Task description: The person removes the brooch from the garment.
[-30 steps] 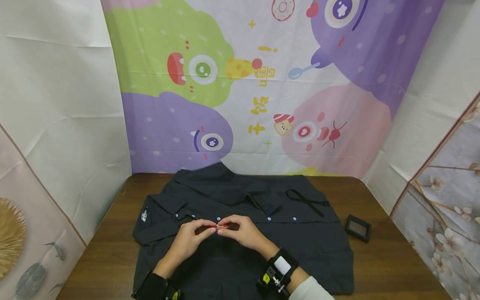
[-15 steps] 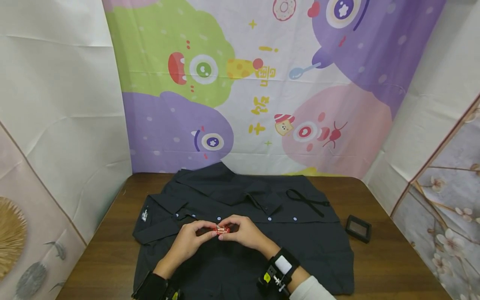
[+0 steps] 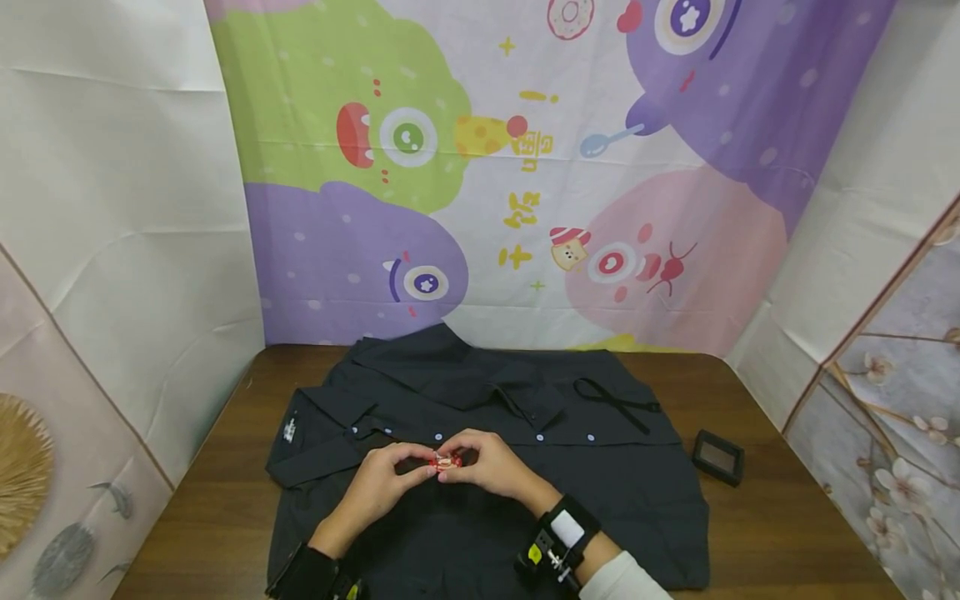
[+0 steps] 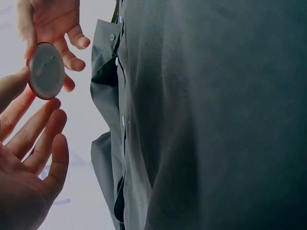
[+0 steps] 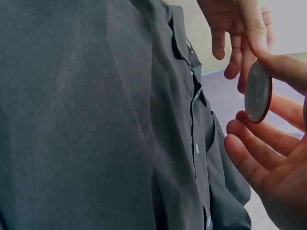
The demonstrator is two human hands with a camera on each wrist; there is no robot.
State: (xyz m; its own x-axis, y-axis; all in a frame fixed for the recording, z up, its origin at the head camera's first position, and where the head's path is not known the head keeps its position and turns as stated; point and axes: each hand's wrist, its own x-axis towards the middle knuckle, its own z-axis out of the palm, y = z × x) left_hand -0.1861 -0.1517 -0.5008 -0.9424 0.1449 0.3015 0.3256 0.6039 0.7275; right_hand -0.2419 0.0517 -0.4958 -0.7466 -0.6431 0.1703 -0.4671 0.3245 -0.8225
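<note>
Two hands of ours, the left hand (image 3: 377,485) and the right hand (image 3: 491,467), pinch one round red badge with a pale back (image 3: 446,463), at six o'clock in the head view, above the dark cloth shirt (image 3: 585,508). A second ago we saw its thin edge; now its shiny red face shows. We seem to be turning it, not fastening it yet.
</note>
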